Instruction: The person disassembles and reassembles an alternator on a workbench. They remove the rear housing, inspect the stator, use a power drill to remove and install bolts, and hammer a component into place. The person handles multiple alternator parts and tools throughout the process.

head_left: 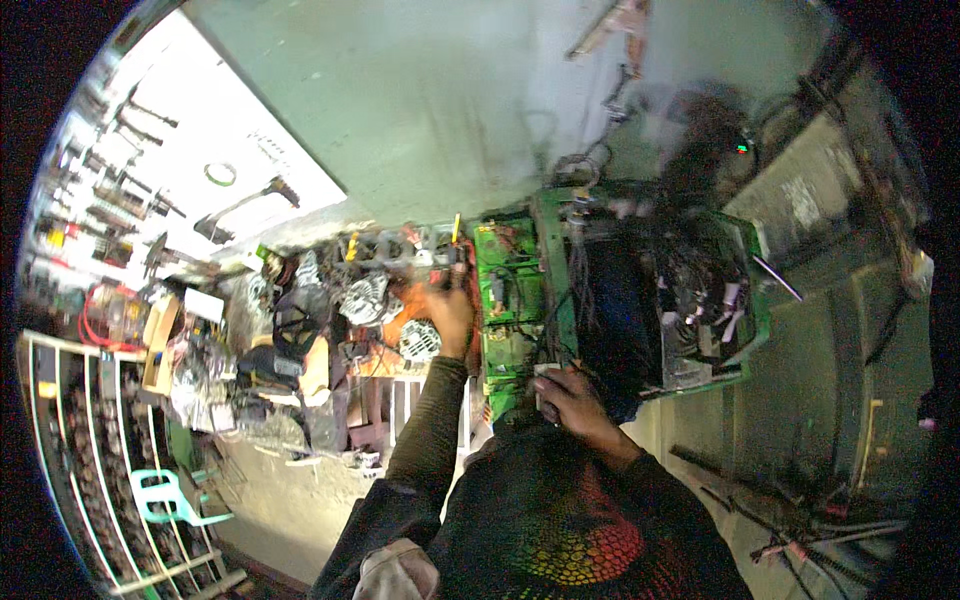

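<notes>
A: Surface, quick?

B: Cluttered. An orange bench top (408, 303) is carrying a silvery round housing (367, 298) and a second, slotted housing (420, 341). A green tray (495, 270) is sitting just right.

A: Room?

B: Pale green wall (400, 100) is rising behind. White board (240, 110) is glaring upper left, tools hanging. Turquoise chair (163, 492) is standing lower left. Big green casing (552, 235) is holding wires, right of the tray.

A: Hands?

B: Right hand (585, 408) is grasping a small pale block (545, 371) near the tray's near end, before the chest. Left hand (452, 318) is reaching over the bench, beside a dark thing (457, 268); can't tell whether its fingers are gripping.

A: Looks?

B: Block's showing whitish, straight-edged, fingers partly covering it. Dark thing's blurring; details unreadable.
</notes>
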Action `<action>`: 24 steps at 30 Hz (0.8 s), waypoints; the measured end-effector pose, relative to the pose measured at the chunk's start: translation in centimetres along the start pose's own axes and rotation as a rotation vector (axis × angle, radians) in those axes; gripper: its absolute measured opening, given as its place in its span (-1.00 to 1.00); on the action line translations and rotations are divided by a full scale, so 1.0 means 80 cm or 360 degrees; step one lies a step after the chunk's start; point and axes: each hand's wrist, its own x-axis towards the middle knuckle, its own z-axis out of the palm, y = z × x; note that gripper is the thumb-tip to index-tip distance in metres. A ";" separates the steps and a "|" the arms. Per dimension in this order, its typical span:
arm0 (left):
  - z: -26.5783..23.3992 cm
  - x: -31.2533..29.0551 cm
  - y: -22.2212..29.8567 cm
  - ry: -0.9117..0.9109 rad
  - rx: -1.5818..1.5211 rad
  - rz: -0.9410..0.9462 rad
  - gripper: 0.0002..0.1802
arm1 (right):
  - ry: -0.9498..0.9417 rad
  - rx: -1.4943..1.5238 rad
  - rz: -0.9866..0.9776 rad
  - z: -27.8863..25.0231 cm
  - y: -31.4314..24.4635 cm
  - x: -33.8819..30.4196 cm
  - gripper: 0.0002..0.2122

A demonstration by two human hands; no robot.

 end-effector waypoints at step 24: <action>-0.241 0.082 -0.409 -0.0452 0.1756 -0.0323 -0.57 | 0.1288 -0.0738 -0.0651 -0.145 -0.005 -0.143 -0.70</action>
